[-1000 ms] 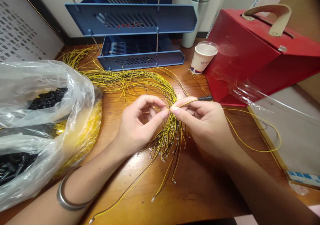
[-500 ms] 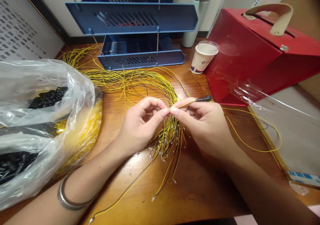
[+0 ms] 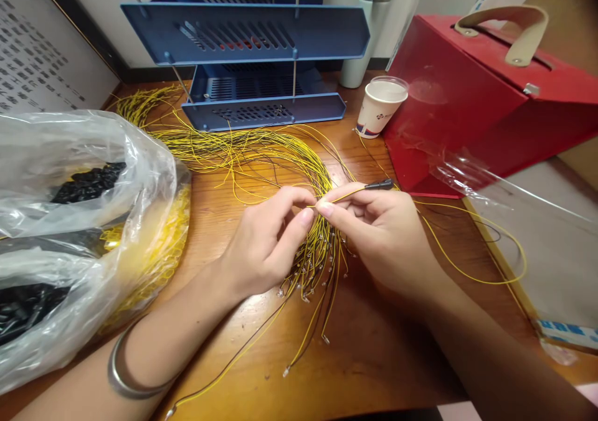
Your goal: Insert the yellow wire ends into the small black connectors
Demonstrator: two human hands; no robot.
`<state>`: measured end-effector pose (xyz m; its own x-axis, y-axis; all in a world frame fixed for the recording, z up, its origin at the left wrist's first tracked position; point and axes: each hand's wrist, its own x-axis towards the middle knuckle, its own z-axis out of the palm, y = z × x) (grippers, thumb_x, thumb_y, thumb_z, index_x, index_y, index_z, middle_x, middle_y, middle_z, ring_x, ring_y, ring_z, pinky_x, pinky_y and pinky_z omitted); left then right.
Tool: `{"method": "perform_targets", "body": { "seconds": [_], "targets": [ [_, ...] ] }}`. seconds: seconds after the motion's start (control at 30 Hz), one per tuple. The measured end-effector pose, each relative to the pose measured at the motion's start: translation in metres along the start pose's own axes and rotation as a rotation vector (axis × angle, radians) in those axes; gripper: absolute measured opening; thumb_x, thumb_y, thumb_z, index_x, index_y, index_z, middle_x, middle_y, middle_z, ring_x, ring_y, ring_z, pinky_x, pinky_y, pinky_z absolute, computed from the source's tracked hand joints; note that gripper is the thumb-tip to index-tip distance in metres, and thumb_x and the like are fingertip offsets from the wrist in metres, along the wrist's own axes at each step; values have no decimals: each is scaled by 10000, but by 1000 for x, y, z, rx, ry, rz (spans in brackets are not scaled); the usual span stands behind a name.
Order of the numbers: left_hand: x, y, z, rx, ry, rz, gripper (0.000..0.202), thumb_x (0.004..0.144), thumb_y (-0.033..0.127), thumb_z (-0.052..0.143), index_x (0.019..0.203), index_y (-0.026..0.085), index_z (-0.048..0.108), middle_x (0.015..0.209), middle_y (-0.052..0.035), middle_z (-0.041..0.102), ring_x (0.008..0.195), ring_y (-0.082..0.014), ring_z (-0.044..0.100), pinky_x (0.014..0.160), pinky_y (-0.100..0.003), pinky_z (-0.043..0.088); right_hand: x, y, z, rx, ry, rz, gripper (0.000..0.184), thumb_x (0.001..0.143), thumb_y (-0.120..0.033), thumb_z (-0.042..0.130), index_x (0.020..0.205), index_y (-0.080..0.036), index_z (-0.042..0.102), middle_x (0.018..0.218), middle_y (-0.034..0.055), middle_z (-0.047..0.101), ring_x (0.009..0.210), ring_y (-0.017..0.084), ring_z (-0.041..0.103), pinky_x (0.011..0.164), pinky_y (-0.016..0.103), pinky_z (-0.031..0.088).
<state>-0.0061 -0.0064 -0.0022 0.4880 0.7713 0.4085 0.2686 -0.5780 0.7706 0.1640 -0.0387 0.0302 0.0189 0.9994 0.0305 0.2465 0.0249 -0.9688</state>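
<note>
Head view: both hands meet over the middle of the worktop (image 3: 374,359). The right hand (image 3: 378,228) pinches a single yellow wire (image 3: 348,192) between thumb and forefinger. The wire runs far-right from the fingertips to a black sleeve (image 3: 380,185) on its end, and the rest trails in a loop to the right. The left hand (image 3: 266,246) is curled, its thumb and forefinger closed on the same wire right against the right fingertips. Under both hands lies a wire bundle (image 3: 280,153), fanned out with small bare terminals at the near ends.

The wire looks thin, light and limp, likely to kink and to snag in the bundle, so it is best gripped close to the end being worked.

On the left sits a plastic bag (image 3: 70,159). Farther off stand a blue tray rack (image 3: 243,35), a paper cup (image 3: 378,106) and a red box (image 3: 467,97).
</note>
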Motion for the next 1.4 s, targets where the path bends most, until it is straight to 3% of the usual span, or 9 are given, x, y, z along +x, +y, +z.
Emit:
{"method": "perform_targets", "body": {
  "seconds": [0.1,0.3,0.67,0.8,0.97,1.13,1.23,1.4],
  "targets": [
    [1,2,0,213,7,114,132,924,209,511,1048,189,551,745,6,628,640,-125,604,561,-228,433,0,0,0,-6,-3,14,166,824,-300,664,804,-141,708,620,-4,556,524,79,438,457,218,312],
    [0,2,1,372,89,173,204,893,165,556,1095,184,532,930,-32,699,826,-149,686,593,-218,459,1,1,1,-17,-19,18,173,828,-300,659,790,-138,705,590,-20,515,514,73,405,460,217,305],
    [3,1,-1,385,67,232,80,920,169,507,973,178,567,789,-10,660,646,-112,597,571,-225,426,1,0,0,-9,-15,14,135,812,-259,657,756,-143,694,602,-15,526,531,78,412,469,217,317],
    [4,2,1,237,71,134,69,927,169,500,887,180,555,683,18,582,572,-96,524,548,-218,405,1,1,1,-14,-21,4,127,815,-248,653,753,-144,692,616,-15,528,539,75,411,481,220,319],
    [4,3,3,-123,44,-81,120,946,247,515,843,191,541,610,39,503,486,-82,443,466,-210,363,1,2,2,-21,-35,-21,146,835,-277,653,787,-144,693,674,8,586,567,86,477,499,223,357],
    [4,2,4,-376,74,-170,156,942,276,539,811,192,549,628,26,571,478,-81,458,472,-217,384,1,1,2,105,-25,-6,176,806,-274,703,932,-155,669,721,15,636,605,103,548,497,221,379],
    [5,0,4,-477,70,-208,173,936,286,553,795,186,551,691,12,630,486,-70,467,486,-211,393,3,2,1,231,51,-21,212,813,-314,709,974,-185,661,693,-16,621,535,72,493,462,209,349],
    [9,2,2,-604,59,-358,199,920,298,559,763,182,517,663,24,633,434,-55,419,424,-198,343,9,3,-5,446,134,-40,191,868,-382,642,884,-197,686,649,-24,576,440,42,364,395,225,224]
  ]
}}
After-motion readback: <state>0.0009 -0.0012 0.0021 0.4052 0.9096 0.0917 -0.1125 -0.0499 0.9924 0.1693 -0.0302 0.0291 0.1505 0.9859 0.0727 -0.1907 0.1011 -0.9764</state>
